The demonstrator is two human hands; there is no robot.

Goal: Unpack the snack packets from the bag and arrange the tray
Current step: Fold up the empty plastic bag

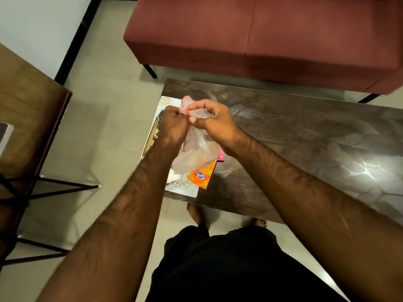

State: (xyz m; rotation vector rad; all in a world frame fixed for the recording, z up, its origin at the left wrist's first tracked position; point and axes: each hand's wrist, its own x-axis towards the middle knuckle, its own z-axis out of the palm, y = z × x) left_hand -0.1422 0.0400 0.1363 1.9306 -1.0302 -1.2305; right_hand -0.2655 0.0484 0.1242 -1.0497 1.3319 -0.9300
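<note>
A thin clear plastic bag [196,149] with a pink-edged top hangs above the left end of the dark table. My left hand [174,125] and my right hand [212,123] both pinch its gathered top, close together. Under the bag lies a white tray [185,189] with a gold pattern. An orange snack packet [201,176] rests across the tray's near right edge. A pink packet [220,154] peeks out beside my right wrist. The bag's contents are blurred.
The dark marble-look table [305,144] stretches to the right. A maroon sofa [261,33] stands behind it. A wooden table [28,118] with black metal legs is at the left. My feet are on the tiled floor [104,118] by the table's near edge.
</note>
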